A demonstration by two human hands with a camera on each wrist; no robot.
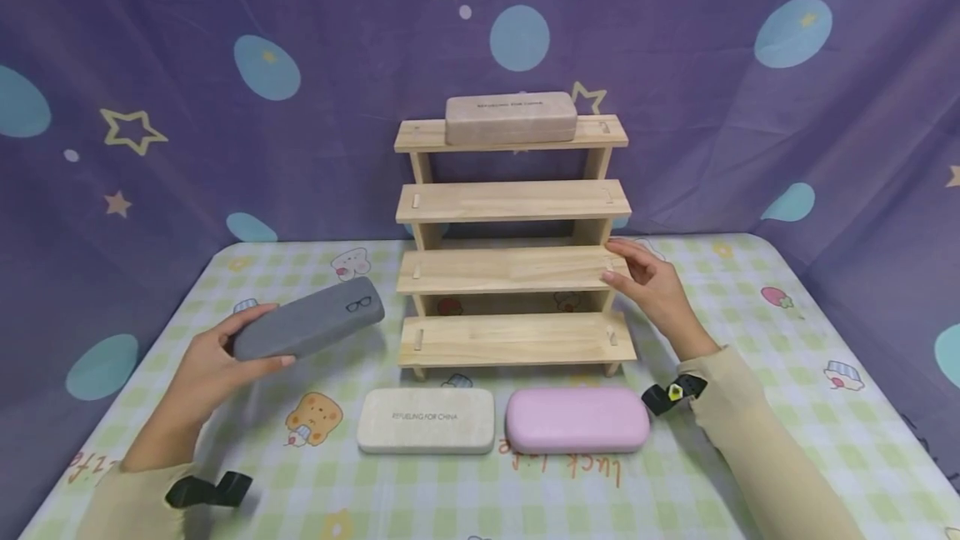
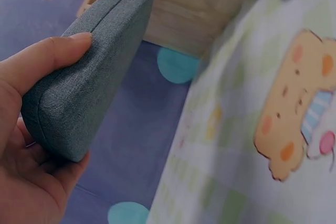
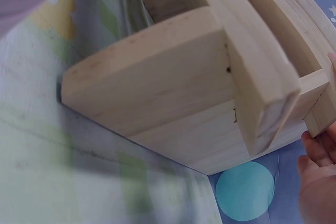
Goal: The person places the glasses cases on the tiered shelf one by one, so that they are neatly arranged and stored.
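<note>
My left hand (image 1: pixel 213 365) grips a grey-blue glasses case (image 1: pixel 307 322) by its near end, thumb on one side and fingers on the other. The case is tilted, its far end higher and pointing at the wooden display rack (image 1: pixel 513 269); a small glasses print shows on it. In the left wrist view its fabric surface and lid seam (image 2: pixel 118 6) are visible. My right hand (image 1: pixel 656 286) pinches the right end of the rack's second-lowest board, thumb at its front. Only part of that hand (image 3: pixel 317 166) appears in the right wrist view.
On the rack's top board lies a beige glasses case (image 1: pixel 512 122). A cream case (image 1: pixel 426 421) and a pink case (image 1: pixel 577 421) lie side by side before the rack. The checked tablecloth (image 1: pixel 750 298) meets a purple curtain (image 1: pixel 360 40) behind.
</note>
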